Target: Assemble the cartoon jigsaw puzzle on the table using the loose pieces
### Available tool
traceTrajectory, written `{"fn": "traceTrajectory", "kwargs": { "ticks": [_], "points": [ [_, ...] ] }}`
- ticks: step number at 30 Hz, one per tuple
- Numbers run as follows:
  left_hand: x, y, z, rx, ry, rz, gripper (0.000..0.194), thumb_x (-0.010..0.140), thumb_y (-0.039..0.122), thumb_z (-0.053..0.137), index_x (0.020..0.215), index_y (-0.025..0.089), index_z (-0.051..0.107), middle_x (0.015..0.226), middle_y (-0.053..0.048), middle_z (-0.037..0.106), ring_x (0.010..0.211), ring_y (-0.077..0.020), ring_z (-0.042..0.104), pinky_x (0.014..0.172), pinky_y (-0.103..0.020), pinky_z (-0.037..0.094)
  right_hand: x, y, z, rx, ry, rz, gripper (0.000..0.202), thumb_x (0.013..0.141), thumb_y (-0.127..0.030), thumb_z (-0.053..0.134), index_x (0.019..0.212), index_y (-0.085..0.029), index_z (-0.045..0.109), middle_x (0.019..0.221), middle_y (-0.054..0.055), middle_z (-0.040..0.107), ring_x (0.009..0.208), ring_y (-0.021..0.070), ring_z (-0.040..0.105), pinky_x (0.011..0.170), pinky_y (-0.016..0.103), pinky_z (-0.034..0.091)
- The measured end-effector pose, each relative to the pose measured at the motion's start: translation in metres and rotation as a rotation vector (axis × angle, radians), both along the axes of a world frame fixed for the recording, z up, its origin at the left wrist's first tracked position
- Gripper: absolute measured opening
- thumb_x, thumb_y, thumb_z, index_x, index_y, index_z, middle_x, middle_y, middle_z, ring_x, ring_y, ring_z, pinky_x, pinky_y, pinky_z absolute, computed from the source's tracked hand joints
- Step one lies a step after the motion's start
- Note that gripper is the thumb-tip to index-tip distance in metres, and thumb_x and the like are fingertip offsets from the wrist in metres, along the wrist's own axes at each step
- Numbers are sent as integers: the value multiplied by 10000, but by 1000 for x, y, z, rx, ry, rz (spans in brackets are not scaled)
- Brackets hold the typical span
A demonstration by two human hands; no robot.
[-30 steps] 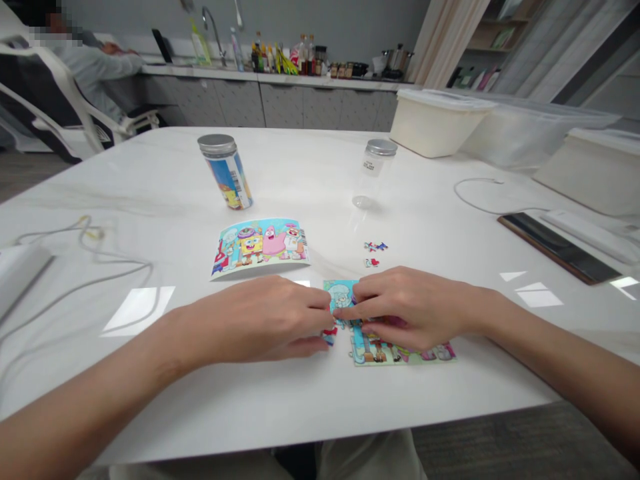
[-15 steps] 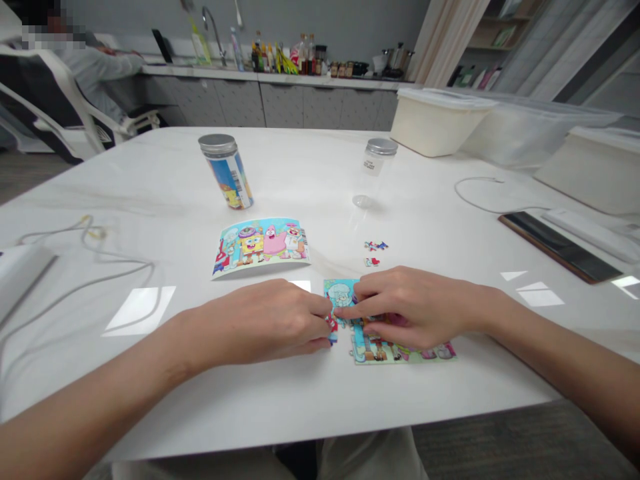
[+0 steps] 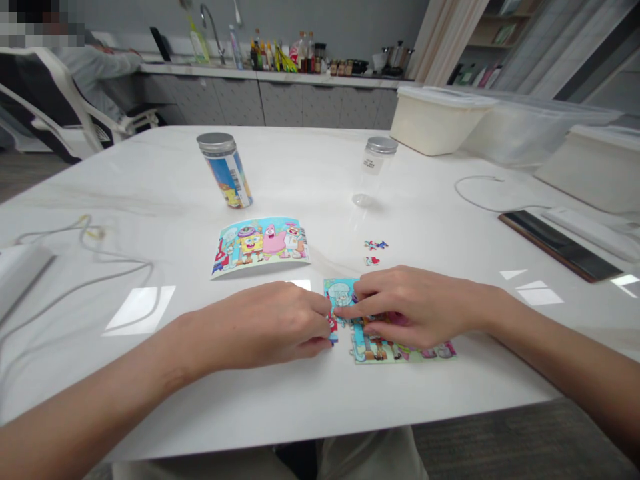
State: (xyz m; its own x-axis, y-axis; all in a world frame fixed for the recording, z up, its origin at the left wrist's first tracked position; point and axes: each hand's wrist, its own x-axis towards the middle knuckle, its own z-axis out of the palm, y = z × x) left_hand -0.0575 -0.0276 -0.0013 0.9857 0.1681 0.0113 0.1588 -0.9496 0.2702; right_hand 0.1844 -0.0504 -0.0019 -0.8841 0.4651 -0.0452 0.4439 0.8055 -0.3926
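A cartoon jigsaw puzzle [image 3: 405,355], partly joined, lies in front of me with a gap in its lower left part. My left hand [image 3: 280,323] is closed at the puzzle's left edge, its fingertips on a red and blue puzzle piece [image 3: 333,327]. Across the puzzle rests my right hand [image 3: 410,307], fingers apart, the index fingertip touching near that same piece. It covers much of the puzzle's middle. Beyond it lie loose puzzle pieces [image 3: 375,245]. A curved picture card [image 3: 263,247] with the same cartoon scene sits behind my left hand.
Farther back stand a cartoon-printed jar [image 3: 227,172] and a clear jar [image 3: 374,172], both with silver lids. Cables [image 3: 125,263] run along the left. A phone [image 3: 560,245] and pale storage bins [image 3: 440,123] are at right. A person [image 3: 100,73] sits at back left.
My left hand has shifted very slightly at the puzzle's left edge. My right hand and the loose pieces look unmoved.
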Motion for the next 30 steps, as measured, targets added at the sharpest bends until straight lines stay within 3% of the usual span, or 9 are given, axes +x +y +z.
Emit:
{"fn": "traceTrajectory", "kwargs": {
  "ticks": [17, 19, 21, 23, 24, 27, 30],
  "points": [
    [1, -2, -2, 33, -18, 52, 138, 904, 172, 526, 768, 171, 553, 709, 23, 583, 594, -109, 516, 527, -267, 343, 0, 0, -3, 49, 50, -13, 325, 919, -202, 475, 1226, -158, 573, 860, 70, 623, 738, 166, 553, 648, 276, 404],
    [1, -3, -1, 48, -29, 92, 129, 900, 171, 512, 773, 174, 534, 674, 26, 573, 561, -107, 498, 504, -263, 329, 4, 4, -3, 85, 97, -97, 334, 922, -194, 454, 1242, -144, 537, 866, 70, 638, 737, 165, 567, 655, 280, 416],
    [1, -3, 0, 119, -44, 123, 132, 898, 170, 496, 768, 179, 518, 645, 29, 560, 528, -109, 472, 478, -273, 297, 11, 12, -3, 164, 122, -287, 310, 910, -187, 449, 1205, -149, 538, 849, 57, 644, 724, 162, 575, 655, 283, 421],
    [0, -1, 0, 247, -64, 139, 137, 894, 171, 485, 759, 184, 505, 627, 28, 551, 502, -117, 452, 464, -295, 257, 21, 22, -4, 274, 102, -505, 239, 896, -185, 449, 1098, -164, 575, 855, 52, 641, 717, 161, 574, 645, 288, 414],
    [-1, 1, 0, 317, -69, 141, 140, 889, 167, 481, 752, 185, 500, 617, 27, 546, 492, -121, 446, 459, -305, 236, 25, 27, -4, 290, 51, -547, 190, 886, -191, 464, 1023, -175, 596, 860, 49, 638, 727, 165, 573, 642, 290, 409],
    [-3, 6, -1, 466, -61, 159, 150, 872, 154, 468, 728, 190, 484, 586, 27, 530, 463, -127, 434, 447, -317, 181, 34, 36, -4, 269, -47, -561, 131, 861, -216, 499, 933, -194, 607, 822, 26, 616, 726, 163, 564, 638, 292, 401],
    [-4, 8, -2, 512, -68, 183, 141, 857, 159, 475, 721, 198, 471, 583, 30, 538, 454, -129, 446, 439, -317, 159, 35, 35, -2, 226, -88, -549, 118, 852, -265, 520, 912, -202, 601, 810, 18, 609, 721, 160, 563, 635, 292, 402]
  ]
}}
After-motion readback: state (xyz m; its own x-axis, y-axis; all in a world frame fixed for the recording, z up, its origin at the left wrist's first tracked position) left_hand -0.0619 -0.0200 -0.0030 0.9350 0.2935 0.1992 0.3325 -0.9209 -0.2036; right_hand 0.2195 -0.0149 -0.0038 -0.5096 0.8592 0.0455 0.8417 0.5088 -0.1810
